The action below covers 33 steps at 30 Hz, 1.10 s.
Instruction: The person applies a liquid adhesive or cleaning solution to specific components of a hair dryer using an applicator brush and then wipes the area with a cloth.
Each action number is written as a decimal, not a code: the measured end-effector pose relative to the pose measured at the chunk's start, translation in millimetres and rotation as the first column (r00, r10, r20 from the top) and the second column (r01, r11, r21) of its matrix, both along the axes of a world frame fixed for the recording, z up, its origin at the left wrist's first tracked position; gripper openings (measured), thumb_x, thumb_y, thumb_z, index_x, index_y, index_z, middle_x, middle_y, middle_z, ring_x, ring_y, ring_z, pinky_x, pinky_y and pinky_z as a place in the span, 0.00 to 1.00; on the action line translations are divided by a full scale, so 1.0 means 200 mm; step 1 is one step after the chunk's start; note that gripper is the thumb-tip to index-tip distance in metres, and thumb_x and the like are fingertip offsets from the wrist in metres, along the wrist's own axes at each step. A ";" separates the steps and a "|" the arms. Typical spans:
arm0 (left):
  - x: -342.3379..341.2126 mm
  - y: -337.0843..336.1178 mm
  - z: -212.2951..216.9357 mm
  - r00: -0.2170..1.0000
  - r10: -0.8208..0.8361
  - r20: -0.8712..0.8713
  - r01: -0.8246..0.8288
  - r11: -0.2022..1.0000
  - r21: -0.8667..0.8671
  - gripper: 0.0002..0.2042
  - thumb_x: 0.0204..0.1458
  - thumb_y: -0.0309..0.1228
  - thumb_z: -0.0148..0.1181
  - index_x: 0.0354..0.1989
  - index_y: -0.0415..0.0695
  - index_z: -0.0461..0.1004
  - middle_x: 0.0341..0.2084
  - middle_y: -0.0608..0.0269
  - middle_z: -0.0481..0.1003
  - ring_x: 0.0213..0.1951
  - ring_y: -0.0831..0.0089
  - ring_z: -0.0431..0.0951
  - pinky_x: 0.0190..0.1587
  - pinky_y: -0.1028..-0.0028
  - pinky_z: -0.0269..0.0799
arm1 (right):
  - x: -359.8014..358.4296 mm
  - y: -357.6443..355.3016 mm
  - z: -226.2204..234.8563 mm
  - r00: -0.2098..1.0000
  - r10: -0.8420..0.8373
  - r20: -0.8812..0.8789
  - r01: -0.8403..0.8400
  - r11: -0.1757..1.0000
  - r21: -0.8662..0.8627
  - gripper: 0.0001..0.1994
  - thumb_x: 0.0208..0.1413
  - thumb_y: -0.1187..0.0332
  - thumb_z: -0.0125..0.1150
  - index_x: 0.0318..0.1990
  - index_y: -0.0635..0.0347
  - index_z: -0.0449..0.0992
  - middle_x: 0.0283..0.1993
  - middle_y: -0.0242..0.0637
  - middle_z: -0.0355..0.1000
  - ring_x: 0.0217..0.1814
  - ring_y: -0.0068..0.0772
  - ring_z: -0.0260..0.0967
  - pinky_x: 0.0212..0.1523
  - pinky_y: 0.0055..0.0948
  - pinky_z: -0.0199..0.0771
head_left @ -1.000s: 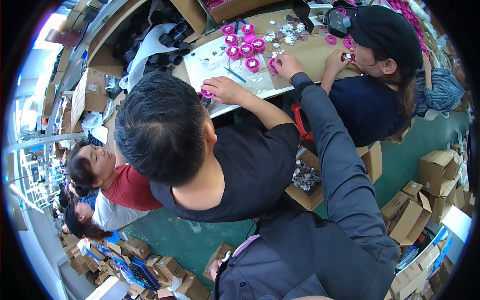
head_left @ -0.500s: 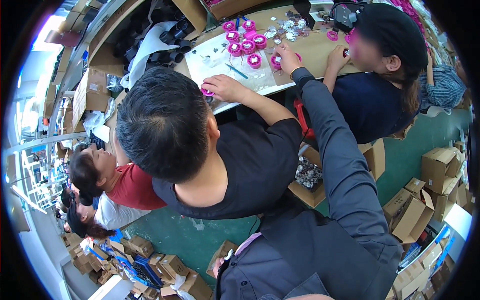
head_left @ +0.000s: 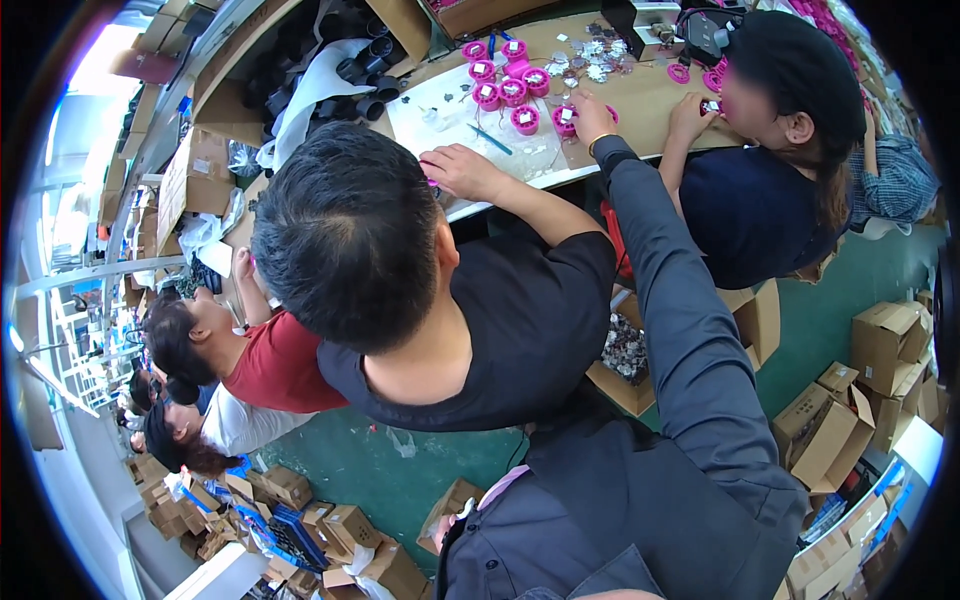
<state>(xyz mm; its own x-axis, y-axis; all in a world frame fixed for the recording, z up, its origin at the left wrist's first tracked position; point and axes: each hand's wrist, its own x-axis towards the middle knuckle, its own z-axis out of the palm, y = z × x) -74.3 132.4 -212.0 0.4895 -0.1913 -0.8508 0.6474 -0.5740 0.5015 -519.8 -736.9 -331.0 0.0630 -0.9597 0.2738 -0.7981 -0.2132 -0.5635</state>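
- The right hand [head_left: 593, 116] has shifted a little farther across the desk [head_left: 640, 112] in the last second. By this change, the round pink plastic cup with a white square inside [head_left: 565, 121] is less covered by the fingers, so the work there is easier to see.
- This hand is only partly open, with its fingers bent and close together. I cannot tell if the fingertips grasp something small. The cup is just beside the hand, on its left, not far from the near edge of the desk.
- On the other side of the hand, another round pink plastic piece [head_left: 611, 115] shows partly.
- What seems to be the left hand [head_left: 446, 525] is low, away from the desk, mostly behind the dark jacket. I cannot tell what it holds.
- To the left of the cup, a group of similar pink cups [head_left: 513, 92] stands toward the far edge, and a thin teal tool [head_left: 490, 140] lies on a white sheet [head_left: 437, 118].
- Beyond the hand, small flat silver pieces [head_left: 598, 66] are scattered near the far edge.
- On the right, a co-worker's hand [head_left: 688, 118] holds a pink piece; on the left, another co-worker's hand [head_left: 463, 172] is at the near edge.
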 end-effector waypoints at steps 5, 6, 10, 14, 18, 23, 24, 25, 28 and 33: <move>0.00 -0.03 0.10 0.996 -0.073 0.047 0.071 0.997 0.039 0.07 0.55 0.35 0.65 0.27 0.50 0.75 0.24 0.67 0.71 0.31 0.71 0.72 0.35 0.68 0.72 | -0.06 0.23 -0.03 0.972 -0.207 0.115 0.221 0.968 -0.121 0.14 0.50 0.80 0.64 0.45 0.60 0.84 0.46 0.49 0.79 0.49 0.52 0.78 0.52 0.44 0.78; 0.01 -0.02 0.10 0.994 -0.091 0.054 0.088 0.995 0.045 0.08 0.55 0.35 0.64 0.27 0.50 0.75 0.24 0.67 0.71 0.31 0.71 0.72 0.35 0.68 0.72 | -0.10 0.29 -0.05 0.970 -0.215 0.116 0.225 0.971 -0.078 0.14 0.51 0.80 0.64 0.46 0.60 0.85 0.45 0.48 0.79 0.49 0.52 0.79 0.51 0.44 0.78; 0.00 0.10 0.18 0.987 -0.128 0.096 0.119 0.988 0.096 0.08 0.56 0.37 0.63 0.28 0.49 0.75 0.25 0.65 0.72 0.32 0.69 0.72 0.35 0.67 0.72 | -0.05 0.54 0.02 0.947 -0.264 0.184 0.256 0.964 0.065 0.13 0.53 0.78 0.67 0.46 0.60 0.84 0.45 0.48 0.80 0.46 0.48 0.81 0.49 0.40 0.81; -0.03 0.13 0.21 0.975 -0.187 0.123 0.170 0.976 0.133 0.09 0.57 0.38 0.62 0.29 0.49 0.75 0.25 0.63 0.72 0.32 0.67 0.73 0.36 0.66 0.72 | -0.08 0.73 0.04 0.930 -0.228 0.288 0.194 0.971 0.141 0.11 0.53 0.75 0.70 0.45 0.62 0.84 0.44 0.47 0.80 0.42 0.43 0.82 0.47 0.37 0.82; -0.05 0.07 0.19 0.953 -0.271 0.133 0.250 0.956 0.156 0.09 0.58 0.39 0.61 0.30 0.48 0.75 0.25 0.61 0.73 0.32 0.65 0.73 0.36 0.65 0.72 | -0.15 0.77 -0.14 0.927 -0.217 0.306 0.156 0.965 0.212 0.16 0.53 0.72 0.73 0.50 0.63 0.83 0.45 0.48 0.80 0.41 0.41 0.82 0.45 0.34 0.82; -0.08 0.07 0.17 0.921 -0.352 0.166 0.314 0.924 0.219 0.11 0.58 0.41 0.60 0.31 0.48 0.75 0.26 0.59 0.73 0.33 0.63 0.74 0.37 0.63 0.72 | -0.05 0.71 -0.11 0.915 -0.210 0.344 0.137 0.964 0.226 0.27 0.51 0.64 0.78 0.58 0.62 0.77 0.48 0.50 0.79 0.43 0.48 0.82 0.48 0.38 0.82; -0.08 0.05 0.18 0.915 -0.361 0.182 0.315 0.919 0.238 0.11 0.59 0.41 0.60 0.31 0.47 0.76 0.26 0.59 0.73 0.33 0.62 0.74 0.37 0.63 0.72 | 0.01 0.70 -0.05 0.949 -0.236 0.208 0.217 0.970 0.108 0.30 0.49 0.61 0.79 0.59 0.62 0.75 0.49 0.51 0.79 0.45 0.53 0.81 0.50 0.41 0.82; -0.07 0.03 0.20 0.907 -0.373 0.195 0.320 0.912 0.256 0.11 0.59 0.41 0.60 0.31 0.47 0.76 0.26 0.58 0.73 0.33 0.62 0.74 0.38 0.63 0.72 | 0.04 0.69 0.01 0.958 -0.278 0.071 0.280 0.960 -0.023 0.33 0.47 0.58 0.80 0.59 0.62 0.74 0.51 0.52 0.79 0.46 0.57 0.80 0.52 0.43 0.81; -0.07 0.06 0.21 0.887 -0.405 0.222 0.329 0.892 0.310 0.12 0.59 0.42 0.59 0.32 0.47 0.76 0.26 0.57 0.74 0.33 0.60 0.75 0.38 0.62 0.72 | 0.11 0.63 0.16 0.987 -0.145 0.065 0.144 0.989 0.032 0.30 0.46 0.57 0.80 0.55 0.61 0.76 0.49 0.51 0.79 0.51 0.57 0.77 0.54 0.47 0.79; -0.07 0.04 0.16 0.849 -0.470 0.243 0.365 0.852 0.375 0.13 0.60 0.44 0.57 0.33 0.46 0.76 0.27 0.55 0.74 0.34 0.58 0.75 0.39 0.61 0.72 | 0.10 0.46 0.01 0.990 -0.068 0.127 0.040 0.976 0.213 0.27 0.47 0.55 0.78 0.51 0.60 0.79 0.46 0.49 0.81 0.51 0.54 0.78 0.54 0.46 0.78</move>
<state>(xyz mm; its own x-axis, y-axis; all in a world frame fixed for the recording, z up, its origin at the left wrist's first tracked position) -88.2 139.8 -180.2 0.6715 -0.1979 -0.7141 0.1479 -0.9086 0.3907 -500.5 -645.7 -328.1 -0.0136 -0.9976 0.0686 -0.7201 -0.0378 -0.6929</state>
